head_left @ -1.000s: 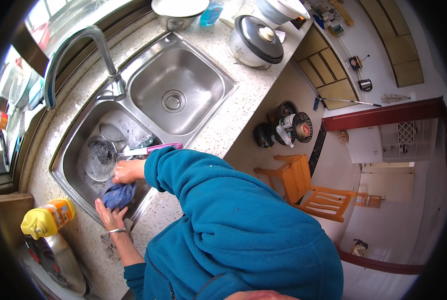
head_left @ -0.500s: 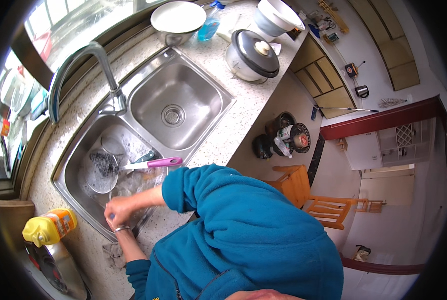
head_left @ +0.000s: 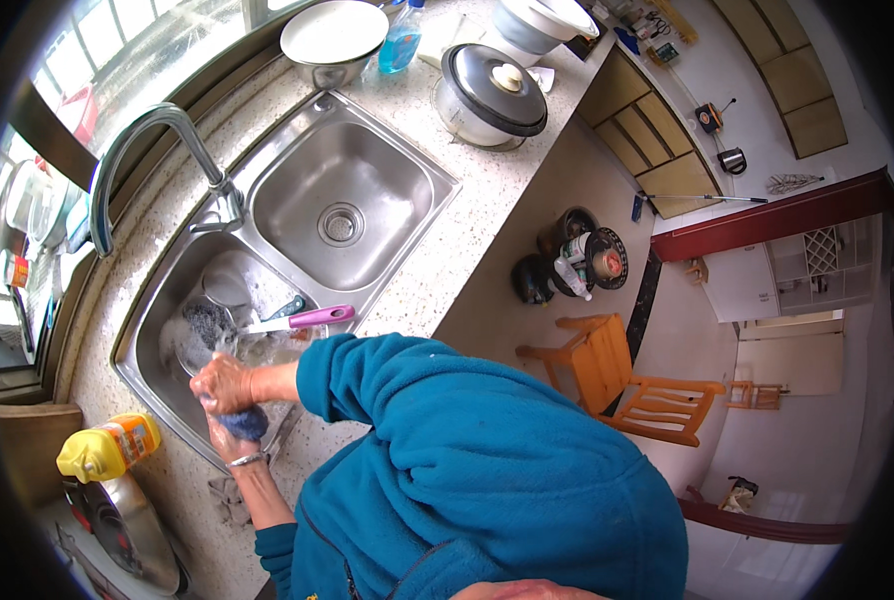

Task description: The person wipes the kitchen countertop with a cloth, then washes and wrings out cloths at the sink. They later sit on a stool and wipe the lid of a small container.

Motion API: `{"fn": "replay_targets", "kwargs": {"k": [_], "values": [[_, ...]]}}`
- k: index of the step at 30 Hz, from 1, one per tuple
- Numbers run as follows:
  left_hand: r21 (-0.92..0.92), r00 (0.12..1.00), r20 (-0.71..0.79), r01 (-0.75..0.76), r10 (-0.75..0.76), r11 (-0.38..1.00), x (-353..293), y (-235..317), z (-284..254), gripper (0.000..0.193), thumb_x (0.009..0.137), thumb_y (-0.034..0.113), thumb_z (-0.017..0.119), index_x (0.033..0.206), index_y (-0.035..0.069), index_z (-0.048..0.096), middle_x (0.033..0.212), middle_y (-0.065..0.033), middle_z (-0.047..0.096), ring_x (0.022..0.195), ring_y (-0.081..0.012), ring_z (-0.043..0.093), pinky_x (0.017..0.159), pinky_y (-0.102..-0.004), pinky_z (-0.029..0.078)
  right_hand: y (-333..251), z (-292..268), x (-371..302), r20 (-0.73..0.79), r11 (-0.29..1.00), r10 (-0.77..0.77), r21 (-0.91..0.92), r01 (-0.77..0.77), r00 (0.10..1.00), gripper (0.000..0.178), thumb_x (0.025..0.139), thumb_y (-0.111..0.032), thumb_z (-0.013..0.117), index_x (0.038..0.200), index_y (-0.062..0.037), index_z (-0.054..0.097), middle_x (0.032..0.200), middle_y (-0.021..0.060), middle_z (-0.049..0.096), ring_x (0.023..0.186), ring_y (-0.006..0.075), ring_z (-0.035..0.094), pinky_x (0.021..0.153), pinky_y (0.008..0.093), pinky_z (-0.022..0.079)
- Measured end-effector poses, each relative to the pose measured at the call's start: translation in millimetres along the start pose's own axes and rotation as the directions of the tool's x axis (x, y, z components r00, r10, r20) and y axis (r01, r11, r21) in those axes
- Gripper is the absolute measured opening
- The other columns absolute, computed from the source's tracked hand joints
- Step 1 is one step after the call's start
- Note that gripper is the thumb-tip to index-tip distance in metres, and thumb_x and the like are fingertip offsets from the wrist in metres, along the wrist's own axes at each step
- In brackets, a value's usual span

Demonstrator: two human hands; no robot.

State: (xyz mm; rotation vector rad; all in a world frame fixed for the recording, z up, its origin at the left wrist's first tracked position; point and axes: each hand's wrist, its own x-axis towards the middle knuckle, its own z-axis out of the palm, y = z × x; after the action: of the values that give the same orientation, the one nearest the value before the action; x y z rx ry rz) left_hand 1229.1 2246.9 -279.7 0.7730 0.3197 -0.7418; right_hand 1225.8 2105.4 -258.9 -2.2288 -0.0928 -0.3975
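Note:
Over the front of the left sink basin (head_left: pixel 152 345), my two hands are pressed together around a wet, bunched blue-grey cloth (head_left: pixel 250 423). My right hand (head_left: pixel 224 384) is closed over its upper part. Below it, my left hand (head_left: pixel 231 440), with a bracelet at the wrist, is closed on the cloth too, its fingers partly hidden. In the basin beside them lie a dark mesh scrubber (head_left: pixel 207 320) in suds, a pink-handled kitchen tool (head_left: pixel 319 317), a dark green handle (head_left: pixel 289 307) and a round, see-through dish (head_left: pixel 226 287).
A curved faucet (head_left: pixel 157 115) stands behind the double sink; the right basin (head_left: pixel 352 190) has a drain strainer. Along the counter are a white bowl (head_left: pixel 334 30), a blue spray bottle (head_left: pixel 401 40) and a lidded pot (head_left: pixel 492 95). A yellow jug (head_left: pixel 107 447) stands at the left, near a pan (head_left: pixel 132 530).
My right hand has shifted slightly up and left over the basin. The cloth, mostly hidden in my grip before, now bulges out to the right of my hands.

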Motion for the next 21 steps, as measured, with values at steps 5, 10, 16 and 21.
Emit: {"fn": "replay_targets", "kwargs": {"k": [5, 10, 16, 21], "values": [[0.555, 0.968, -0.203, -0.011, 0.148, 0.832, -14.7, 9.4, -10.8, 0.045, 0.09, 0.02, 0.056, 0.131, 0.006, 0.046, 0.127, -0.0103, 0.052, 0.104, -0.0219, 0.057, 0.088, -0.037, 0.048, 66.2, 10.0, -23.6, 0.134, 0.945, -0.178, -0.254, 0.207, 0.975, 0.015, 0.072, -0.025, 0.059, 0.068, -0.0112, 0.063, 0.066, 0.0109, 0.063, 0.065, 0.0289, 0.063, 0.064, 0.0427, 0.044], [0.522, 0.933, -0.358, 0.157, 0.048, 0.838, -26.4, 5.4, -9.3, 0.062, 0.088, 0.03, 0.059, 0.143, 0.014, 0.035, 0.145, -0.01, 0.037, 0.129, -0.0304, 0.039, 0.099, -0.063, 0.028, 91.5, 45.4, -52.4, 0.712, 0.813, -0.226, -0.238, 0.532, 0.664, 0.007, 0.069, -0.016, 0.061, 0.066, -0.0105, 0.064, 0.066, 0.0112, 0.065, 0.065, 0.0271, 0.066, 0.056, 0.0391, 0.053], [0.102, 0.849, -0.512, 0.208, -0.128, 0.973, -19.7, 0.0, -5.6, 0.081, 0.085, 0.054, 0.057, 0.148, 0.017, 0.022, 0.156, -0.0149, -0.005, 0.136, -0.0524, -0.001, 0.087, -0.0742, 0.032, 74.9, 66.4, -36.4, 0.803, 0.855, 0.365, -0.489, 0.17, 0.471, 0.019, 0.078, -0.017, 0.06, 0.092, -0.0109, 0.071, 0.092, 0.0138, 0.07, 0.088, 0.0286, 0.068, 0.071, 0.0402, 0.054], [-0.2, 0.874, -0.465, 0.053, -0.143, 0.978, 4.7, -20.7, -19.9, 0.052, 0.086, 0.043, 0.061, 0.121, 0.006, 0.05, 0.115, -0.0175, 0.058, 0.108, -0.0371, 0.054, 0.087, -0.0568, 0.046, 2.0, 13.7, -23.5, 0.688, 0.937, 0.212, 0.058, -0.344, 0.694, 0.025, 0.07, -0.02, 0.061, 0.092, -0.0086, 0.066, 0.087, 0.0169, 0.067, 0.083, 0.033, 0.065, 0.076, 0.0412, 0.051]]}}
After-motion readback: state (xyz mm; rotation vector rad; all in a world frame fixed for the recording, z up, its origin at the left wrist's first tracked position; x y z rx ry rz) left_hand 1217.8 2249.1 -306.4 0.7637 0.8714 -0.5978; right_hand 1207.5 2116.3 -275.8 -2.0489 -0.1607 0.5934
